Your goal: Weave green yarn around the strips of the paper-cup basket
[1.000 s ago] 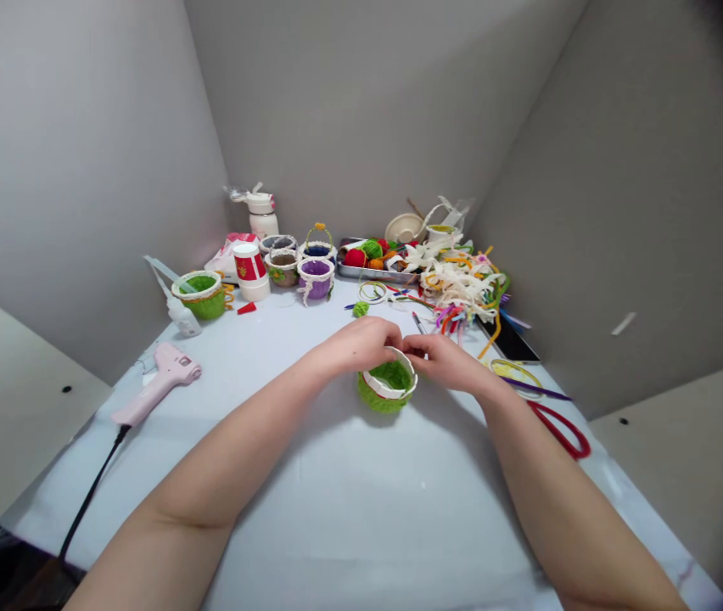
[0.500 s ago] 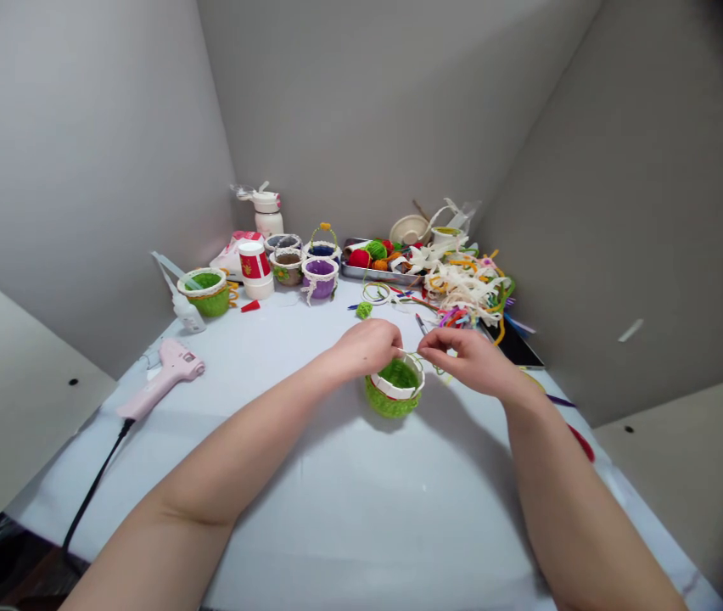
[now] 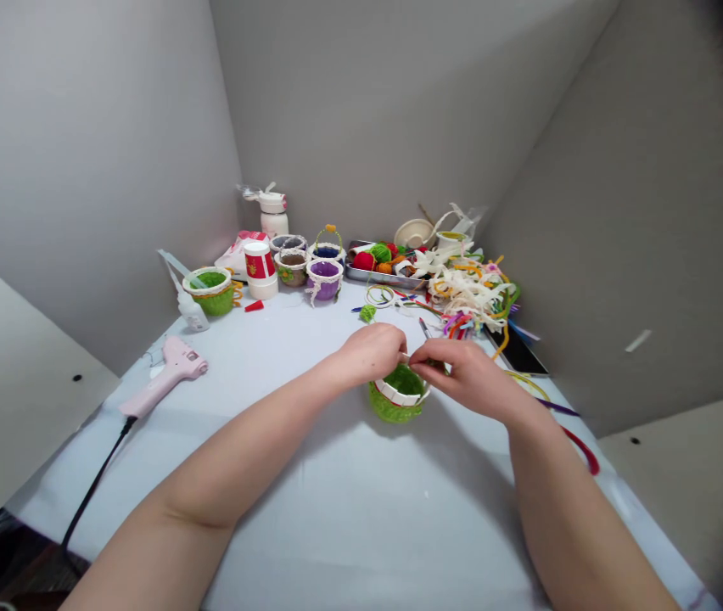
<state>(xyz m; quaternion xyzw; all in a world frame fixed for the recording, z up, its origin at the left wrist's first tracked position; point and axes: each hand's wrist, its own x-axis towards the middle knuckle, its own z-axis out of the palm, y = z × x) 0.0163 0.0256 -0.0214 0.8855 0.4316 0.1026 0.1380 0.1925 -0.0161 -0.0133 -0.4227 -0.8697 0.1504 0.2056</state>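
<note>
A small green yarn-wrapped cup with a white rim (image 3: 395,399) stands on the white table (image 3: 336,509) in the middle. My left hand (image 3: 372,351) rests on its far left rim, fingers pinched together. My right hand (image 3: 463,373) is at the far right rim, fingers also pinched. Between the two hands runs a thin pale strand just above the cup's rim. Both hands seem to hold this strand.
A pink glue gun (image 3: 167,376) with a black cord lies at the left. Several small decorated baskets (image 3: 324,276), a green basket (image 3: 209,291), a red paper cup (image 3: 260,266), a tray of yarn balls (image 3: 380,259) and a pile of coloured strips (image 3: 473,297) fill the back. Red-handled scissors (image 3: 581,450) lie at the right.
My right hand pulled away from the cup to the right, then came back close to my left hand at the rim. The view shifted slightly.
</note>
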